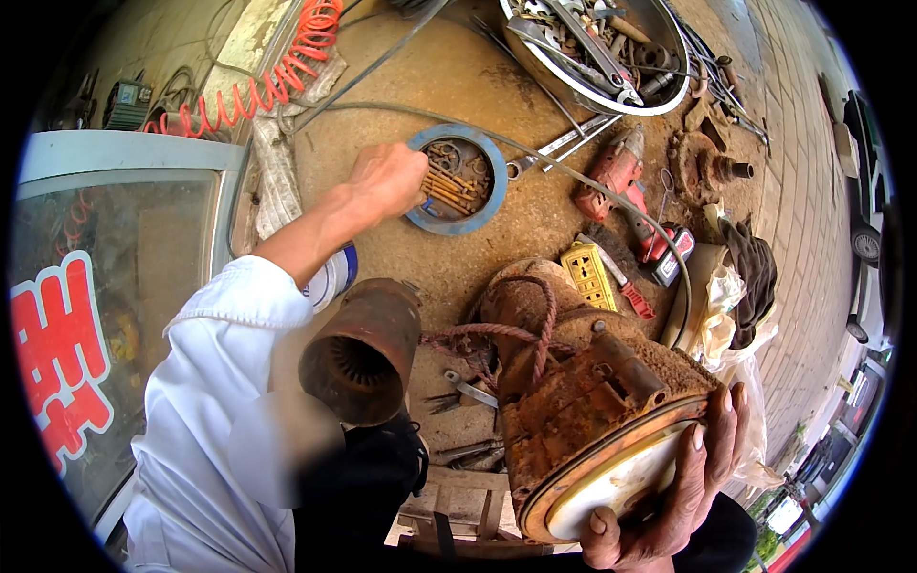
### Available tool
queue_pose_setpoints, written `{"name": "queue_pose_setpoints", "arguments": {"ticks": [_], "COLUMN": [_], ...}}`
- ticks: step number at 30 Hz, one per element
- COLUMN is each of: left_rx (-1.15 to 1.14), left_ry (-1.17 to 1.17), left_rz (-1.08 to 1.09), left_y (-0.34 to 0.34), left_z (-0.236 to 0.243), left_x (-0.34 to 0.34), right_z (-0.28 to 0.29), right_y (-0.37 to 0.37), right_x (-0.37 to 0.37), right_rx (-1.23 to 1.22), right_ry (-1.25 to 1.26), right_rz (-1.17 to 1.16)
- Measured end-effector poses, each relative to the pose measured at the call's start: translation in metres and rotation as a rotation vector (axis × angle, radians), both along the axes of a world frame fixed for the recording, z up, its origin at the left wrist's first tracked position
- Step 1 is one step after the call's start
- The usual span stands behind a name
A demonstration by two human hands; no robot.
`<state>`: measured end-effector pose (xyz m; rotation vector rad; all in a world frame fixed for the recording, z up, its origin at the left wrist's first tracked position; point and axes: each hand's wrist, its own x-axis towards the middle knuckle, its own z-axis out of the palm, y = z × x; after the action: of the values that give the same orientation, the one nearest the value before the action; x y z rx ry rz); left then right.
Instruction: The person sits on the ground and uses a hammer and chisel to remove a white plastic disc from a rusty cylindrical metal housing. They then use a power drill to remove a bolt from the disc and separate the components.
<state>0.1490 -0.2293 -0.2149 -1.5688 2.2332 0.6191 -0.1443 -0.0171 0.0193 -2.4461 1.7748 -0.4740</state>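
My left hand [387, 177] is at the left rim of a round blue container [477, 217] of rusty bolts and small parts [453, 186]; its fingers are curled, and what they hold is hidden. My right hand [683, 487] grips the lower right edge of a large rusted housing [583, 401], which has a pale round end face [611, 482] and a reddish rope [544, 325] looped at its upper left. An open rusty cylinder [358, 353] with toothed insides stands left of the housing, below my left forearm.
A tool-filled metal basin [676, 91], red power tool [604, 177], yellow power strip [586, 277] and rusty hub [707, 167] lie at back and right. A coiled red hose [272, 76] and glass-sided case [124, 210] are left. Cars [864, 248] stand beyond the paving.
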Motion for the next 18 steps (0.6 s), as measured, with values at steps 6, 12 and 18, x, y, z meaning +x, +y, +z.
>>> {"name": "queue_pose_setpoints", "arguments": {"ticks": [6,12,18], "left_rx": [-0.06,-0.115,-0.083], "left_ry": [-0.054,0.003,-0.048], "left_rz": [-0.007,0.022,0.078], "left_y": [0.004,0.007,0.004], "left_z": [-0.013,-0.02,-0.019], "left_x": [-0.014,-0.009,-0.015], "right_z": [-0.001,-0.001,0.013], "right_y": [0.0,0.001,0.004], "right_x": [0.0,-0.001,0.0], "right_rx": [-0.017,-0.019,0.144], "right_ry": [0.01,-0.005,-0.005], "right_rz": [0.016,0.008,-0.039]}}
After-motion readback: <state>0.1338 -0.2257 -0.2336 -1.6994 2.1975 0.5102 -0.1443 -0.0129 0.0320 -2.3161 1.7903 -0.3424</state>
